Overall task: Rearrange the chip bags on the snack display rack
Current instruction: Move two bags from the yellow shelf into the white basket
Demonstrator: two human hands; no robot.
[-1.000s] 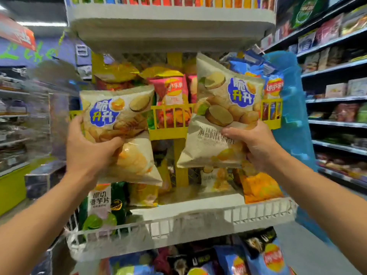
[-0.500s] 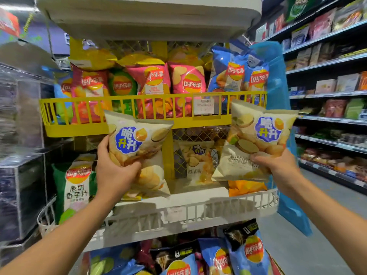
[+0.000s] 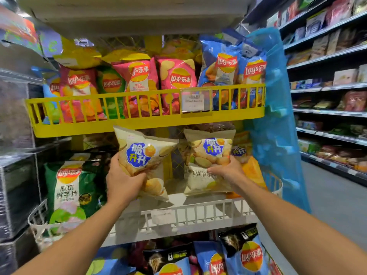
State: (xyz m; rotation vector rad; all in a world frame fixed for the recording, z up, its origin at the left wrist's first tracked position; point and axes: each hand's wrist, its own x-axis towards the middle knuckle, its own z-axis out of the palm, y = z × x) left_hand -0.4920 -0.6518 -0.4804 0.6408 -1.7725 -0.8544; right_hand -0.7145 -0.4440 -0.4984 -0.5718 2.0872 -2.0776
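Closest to me, my left hand is wrapped around the lower half of a cream chip bag with a blue badge, holding it tilted just above the white wire shelf. My right hand grips a second cream bag of the same kind by its middle; that bag stands nearly upright with its bottom edge at the white shelf floor, right of the yellow centre post. Below the white shelf I see blue and black bags crowded in the lowest tier. On the white shelf to the left stands a tall green bag, and an orange bag sits just behind my right wrist. Above my hands runs the yellow railed shelf, packed with red, green, pink and blue bags, a price label clipped to its rail. A blue plastic sheet hangs down the rack's right side. Farther right, a grey floor aisle passes long store shelves of packaged goods; the left is blurred.
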